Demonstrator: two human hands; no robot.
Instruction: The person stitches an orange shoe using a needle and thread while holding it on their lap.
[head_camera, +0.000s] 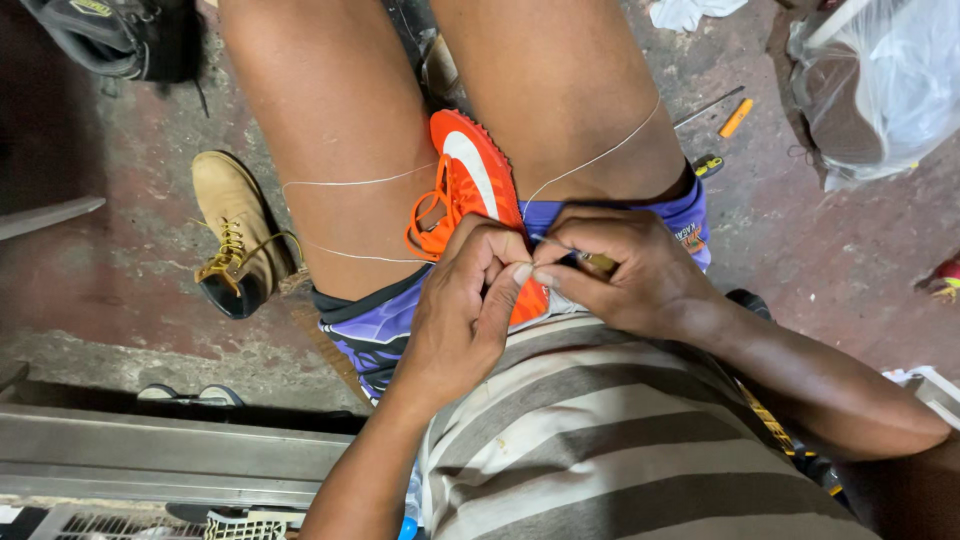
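Concrete floor (820, 270); hands (545, 275) pinch orange-white shoe (475, 180).

orange shoe (470, 180) heel hidden under fingers (490, 270)

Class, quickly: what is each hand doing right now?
Left hand: closed, gripping the orange shoe.
Right hand: closed on a small tool; white thread runs out.
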